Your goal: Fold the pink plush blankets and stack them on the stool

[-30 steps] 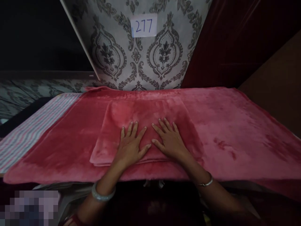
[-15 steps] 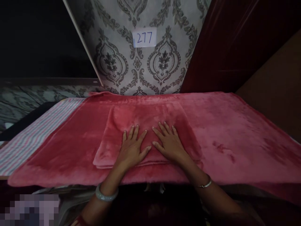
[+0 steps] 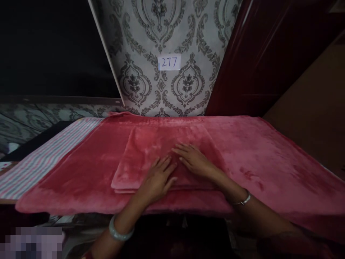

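Note:
A folded red plush cloth (image 3: 145, 144) lies as a flat, near-rectangular stack in the middle of a larger red plush blanket (image 3: 253, 147). Palm down, my left hand (image 3: 159, 178) rests on the front part of the stack, its fingers stretched forward and slightly apart. My right hand (image 3: 194, 160) is on the stack's right half, fingers extended and pointing left. Nothing is held in either hand. The folded layers show as a double edge along the stack's front left. A pale bangle circles my left wrist and a thin metal one my right.
A striped cloth (image 3: 54, 158) shows beyond the blanket's left side. Behind it, a large dark screen (image 3: 54, 50) stands at left. Patterned wallpaper (image 3: 161, 93) with a paper marked 277 (image 3: 169, 62) is at the back. A dark red glossy panel (image 3: 250, 64) rises at right.
My right hand has turned, its fingers now pointing left instead of forward. My left hand has shifted slightly right and nearer, its fingers closer together. The view has tilted up a little.

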